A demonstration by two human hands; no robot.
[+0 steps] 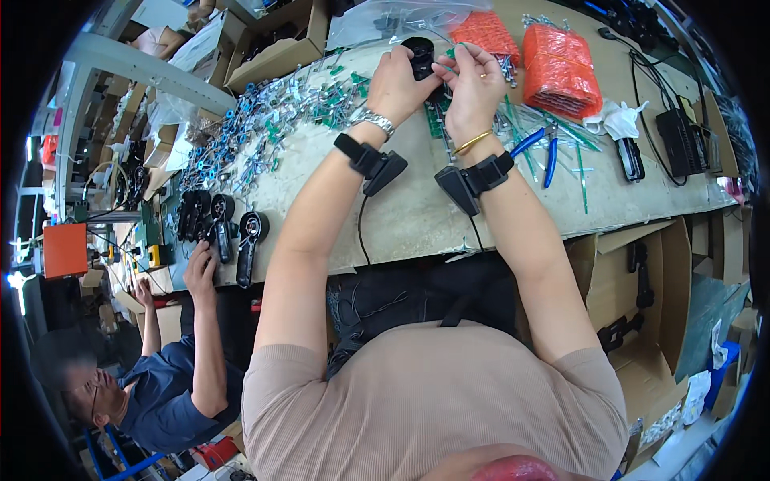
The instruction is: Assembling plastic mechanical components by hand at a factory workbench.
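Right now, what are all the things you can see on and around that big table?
round black part: one, black, held up in both hands over the table's far side
orange mesh bundles: two, orange, far side of the table, right of the hands
blue-handled pliers: one, blue, on the table right of the right wrist
blue and green wired bits: too many to count, spread across the table's left part
black assembled parts: several, black, near edge at left, by a co-worker's hand
white cloth: one, white, right of the bundles
cardboard box: one, brown, below the table at right
table: one, pale
left hand: on the black part
right hand: on the black part
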